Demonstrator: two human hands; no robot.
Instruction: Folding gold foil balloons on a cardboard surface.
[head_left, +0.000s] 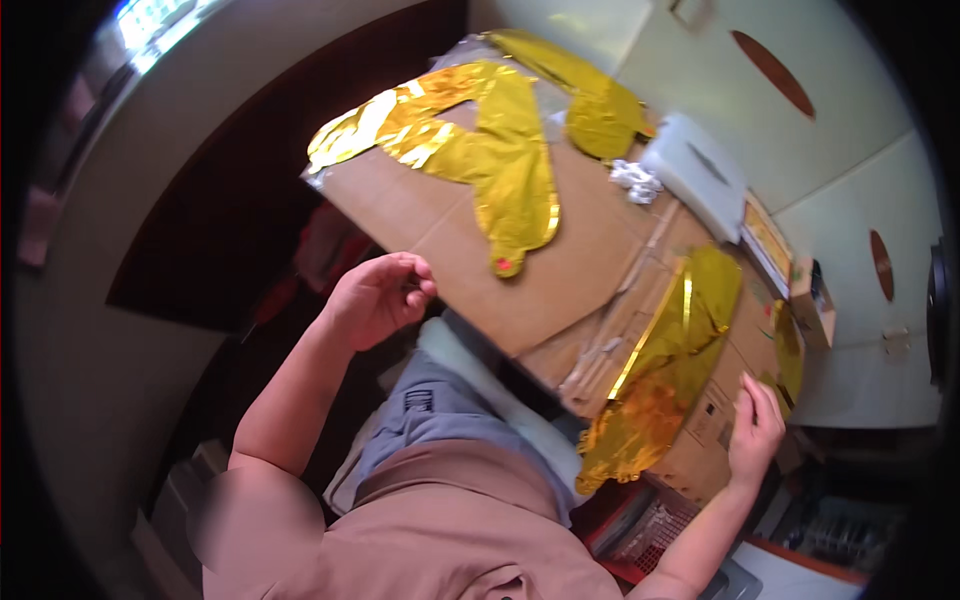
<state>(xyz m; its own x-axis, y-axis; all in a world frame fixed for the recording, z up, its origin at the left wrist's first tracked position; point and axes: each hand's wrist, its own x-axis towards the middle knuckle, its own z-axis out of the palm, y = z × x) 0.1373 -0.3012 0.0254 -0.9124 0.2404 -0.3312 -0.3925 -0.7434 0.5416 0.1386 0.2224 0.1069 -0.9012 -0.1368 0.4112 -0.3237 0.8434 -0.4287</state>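
Note:
My left hand (383, 302) is raised beside the near left edge of the cardboard sheet (425, 225). Its fingers curl in toward the thumb; whatever they hold, if anything, is hidden. At the right, my right hand (757, 432) hovers by the cardboard's near right side, thumb and fingers drawn together, and I cannot make out anything between them. Closest to it lies a flat gold foil balloon (668, 365), wrinkled at its near end. Farther off, another flat gold foil balloon (512, 165) with a loop-like bend and a red spot at its tip rests on the cardboard.
A third gold foil piece (603, 115) lies at the far edge. Crumpled white material (636, 182) sits beside a whitish translucent plastic container (695, 172). A small open box (811, 303) stands by the pale cabinets (840, 190). Below the cardboard is a red basket (640, 535).

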